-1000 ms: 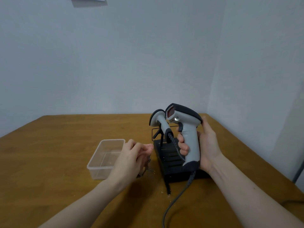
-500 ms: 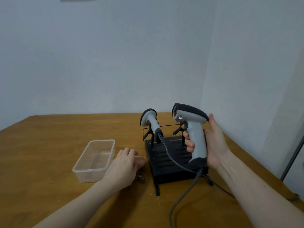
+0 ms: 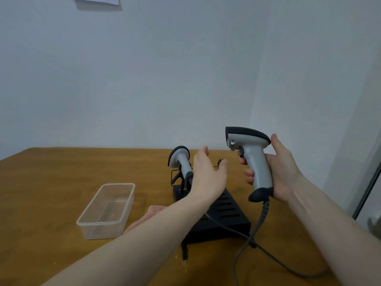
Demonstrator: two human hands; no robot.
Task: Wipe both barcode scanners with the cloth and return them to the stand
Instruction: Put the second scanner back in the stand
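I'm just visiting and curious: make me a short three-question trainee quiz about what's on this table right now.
1. True or false: the right hand grips a scanner.
2. Where is the second scanner? A in the clear tub; B on the black stand; C flat on the table.
3. Fill in: the left hand is open and holds ____.

Key: 1 true; 2 B; 3 nothing.

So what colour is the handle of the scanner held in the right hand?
Light grey, with a black cap on its end; the scanner shows clearly in the head view.
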